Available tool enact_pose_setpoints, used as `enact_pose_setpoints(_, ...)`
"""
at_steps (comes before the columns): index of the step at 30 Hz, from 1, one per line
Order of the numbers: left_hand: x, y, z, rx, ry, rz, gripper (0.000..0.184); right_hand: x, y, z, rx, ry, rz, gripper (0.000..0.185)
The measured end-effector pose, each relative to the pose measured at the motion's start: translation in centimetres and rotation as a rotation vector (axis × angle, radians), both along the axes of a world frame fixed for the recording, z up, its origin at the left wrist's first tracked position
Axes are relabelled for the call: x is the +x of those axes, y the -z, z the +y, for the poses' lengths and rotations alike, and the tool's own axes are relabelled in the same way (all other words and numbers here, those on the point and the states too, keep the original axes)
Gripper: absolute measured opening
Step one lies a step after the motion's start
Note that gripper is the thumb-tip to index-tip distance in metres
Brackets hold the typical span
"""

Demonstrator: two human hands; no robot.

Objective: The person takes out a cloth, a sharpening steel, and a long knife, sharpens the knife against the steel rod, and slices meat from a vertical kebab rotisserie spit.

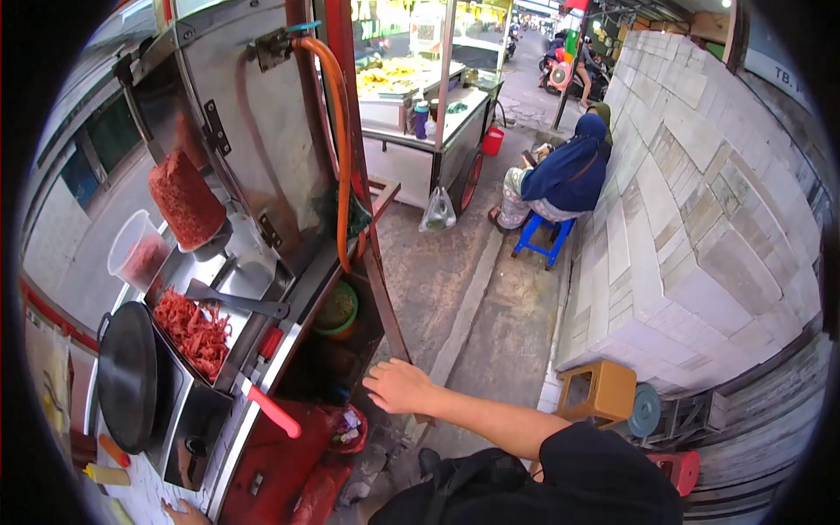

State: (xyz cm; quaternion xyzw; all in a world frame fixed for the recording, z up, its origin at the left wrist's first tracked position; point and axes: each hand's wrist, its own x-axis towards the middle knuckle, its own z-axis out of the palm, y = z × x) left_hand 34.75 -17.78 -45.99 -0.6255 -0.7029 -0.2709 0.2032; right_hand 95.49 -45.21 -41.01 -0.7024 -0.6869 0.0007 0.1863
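My right hand [398,388] is over the lower end of the rusty frame post [388,302], fingers loosely bent and apart, nothing visible in them. Whether it touches the post I cannot tell. Only part of my left hand [185,514] shows at the bottom edge, fingers spread by the white counter [149,464]. A knife with a pink handle [273,413] lies at the metal tray's edge, near a red handle [269,343]. Shredded reddish meat [194,332] fills part of the tray, with a spatula [236,300] across it. Behind stands a cone of kebab meat [185,199] on a spit.
A round black griddle [128,376] and a yellow bottle [107,474] are at left. An orange hose [339,131] hangs down the cart. A person in blue sits on a blue stool [544,238]. A brown stool [598,391] stands by the pale block wall [691,219].
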Motion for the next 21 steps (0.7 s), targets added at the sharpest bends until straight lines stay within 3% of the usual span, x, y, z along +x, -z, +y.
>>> enact_pose_setpoints(2, -1.1, 0.7, 0.7, 0.016, 0.038, 0.184, 0.050, -0.2, 0.3, 0.0, 0.008, 0.012, 0.045, 0.018)
enact_pose_setpoints(6, -3.1, 1.8, 1.8, -0.116, 0.098, 0.231, 0.044, -0.1, 0.4, 0.1, 0.028, 0.011, 0.028, 0.018)
enact_pose_setpoints(8, -5.1, 3.5, 3.2, -0.109, 0.057, 0.473, 0.043, -0.2, 0.4, 0.1, 0.038, 0.014, 0.030, 0.018)
enact_pose_setpoints(9, -5.1, 3.5, 3.2, -0.109, 0.062, 0.476, 0.043, -0.2, 0.4, 0.1, 0.030, 0.010, 0.031, 0.018)
enact_pose_setpoints(11, -4.6, 3.4, 3.0, 0.153, 0.108, 0.466, 0.043, -0.1, 0.4, 0.2, 0.026, 0.014, 0.028, 0.019)
enact_pose_setpoints(14, -3.1, 2.9, 2.3, 0.116, -0.062, 0.258, 0.045, -0.2, 0.4, 0.2, 0.019, 0.022, 0.034, 0.019)
enact_pose_setpoints(16, -3.4, 2.8, 2.4, 0.158, -0.038, 0.330, 0.039, -0.2, 0.3, 0.1, 0.003, 0.025, 0.035, 0.018)
enact_pose_setpoints(18, -3.7, 2.6, 3.2, -0.127, -0.050, 0.689, 0.029, -0.2, 0.3, 0.1, 0.001, 0.034, 0.036, 0.018)
enact_pose_setpoints(19, -4.0, 2.9, 2.7, 0.082, 0.036, 0.639, 0.024, -0.3, 0.4, 0.1, -0.001, 0.037, 0.040, 0.018)
enact_pose_setpoints(21, -4.2, 2.6, 3.0, -0.009, 0.016, 0.693, 0.023, -0.4, 0.7, 0.2, 0.013, 0.042, 0.046, 0.018)
